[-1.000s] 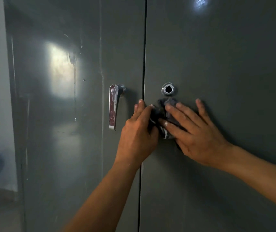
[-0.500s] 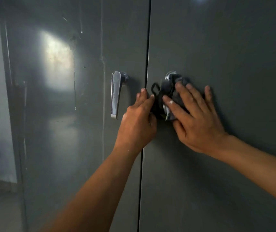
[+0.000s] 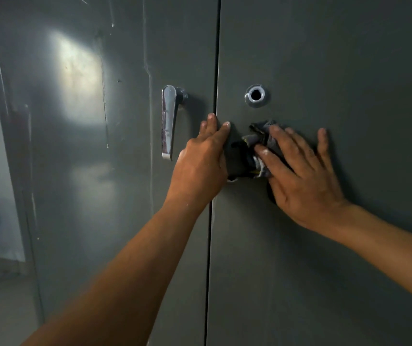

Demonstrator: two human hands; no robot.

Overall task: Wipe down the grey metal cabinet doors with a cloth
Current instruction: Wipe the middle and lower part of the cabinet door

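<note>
Spanning the whole view, the two tall grey painted-metal cabinet doors (image 3: 324,58) stand shut. They look rigid and smooth, so they should take firm pressure, though the slick paint lets things slide. The right hand (image 3: 302,176) lies flat on the right door with its fingers spread. The left hand (image 3: 200,166) rests across the seam between the doors, fingers straight and close together, just beside the long chrome lever handle (image 3: 168,121). Pinned under the right fingers and touching the left hand is the small crumpled dark grey cloth (image 3: 262,138), just below the round metal keyhole ring (image 3: 256,96). It looks soft, light and limp, likely to bunch, so a flat palm over the wad suits it best. How much of it lies under the right palm is hidden.
</note>
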